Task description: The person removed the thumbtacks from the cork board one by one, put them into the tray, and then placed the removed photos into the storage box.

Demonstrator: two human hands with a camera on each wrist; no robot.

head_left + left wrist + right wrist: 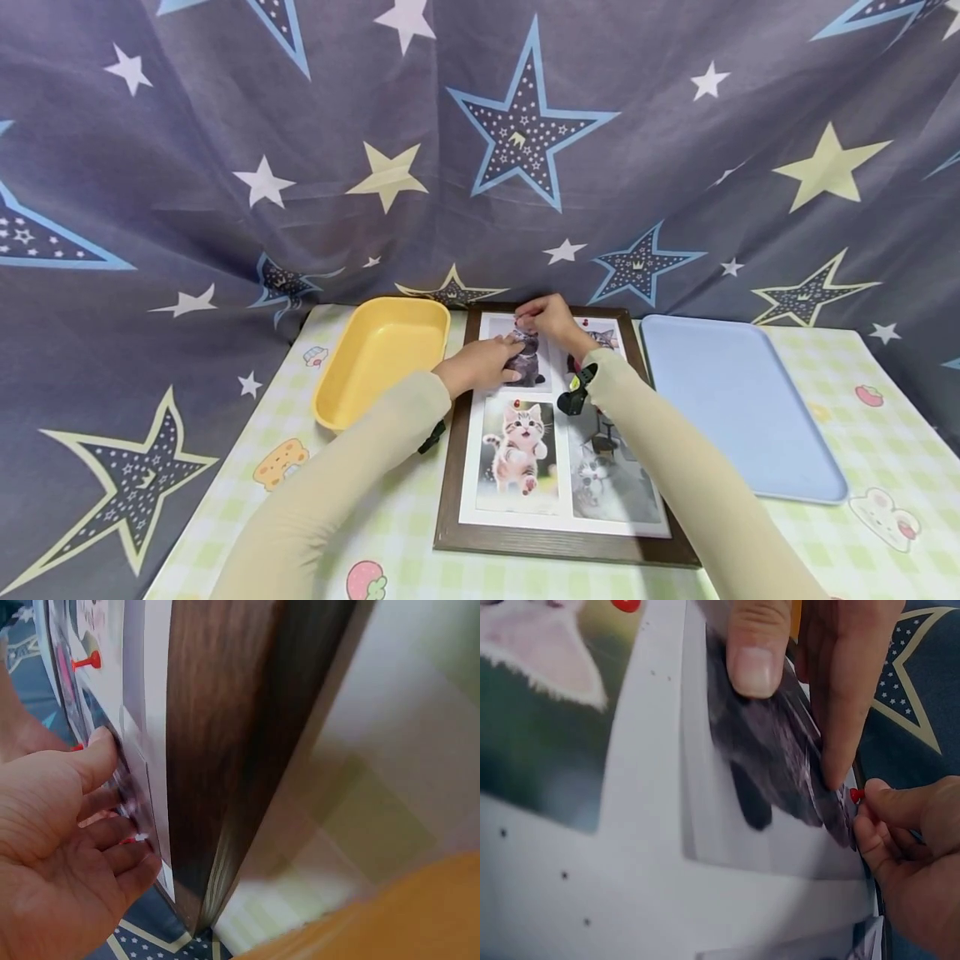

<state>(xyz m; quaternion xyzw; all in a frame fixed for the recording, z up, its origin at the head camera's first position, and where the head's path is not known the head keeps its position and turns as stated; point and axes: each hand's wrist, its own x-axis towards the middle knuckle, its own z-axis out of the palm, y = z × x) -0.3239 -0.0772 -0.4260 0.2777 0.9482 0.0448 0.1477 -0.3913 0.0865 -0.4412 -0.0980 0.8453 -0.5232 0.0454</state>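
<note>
A brown-framed white board point(555, 546) lies on the table with several cat photos on it. Flat on the upper left photo of a grey cat point(529, 371) rests my left hand point(480, 364), its fingers and thumb pressing the print against the board. At that photo's top edge my right hand point(555, 322) pinches a red push pin point(856, 795) between thumb and fingers. Whether the pin's point is in the board is hidden. Below, the photo of a leaping kitten point(519, 458) has its own red pin point(517, 404) at the top. My right forearm partly covers the right-hand photos.
Left of the board stands a yellow tray point(382, 354). A light blue tray point(738, 408) lies on the right. The tablecloth point(405, 533) is green-checked, and a star-patterned grey curtain point(637, 167) hangs behind the table. Small dark holes dot the board in the right wrist view.
</note>
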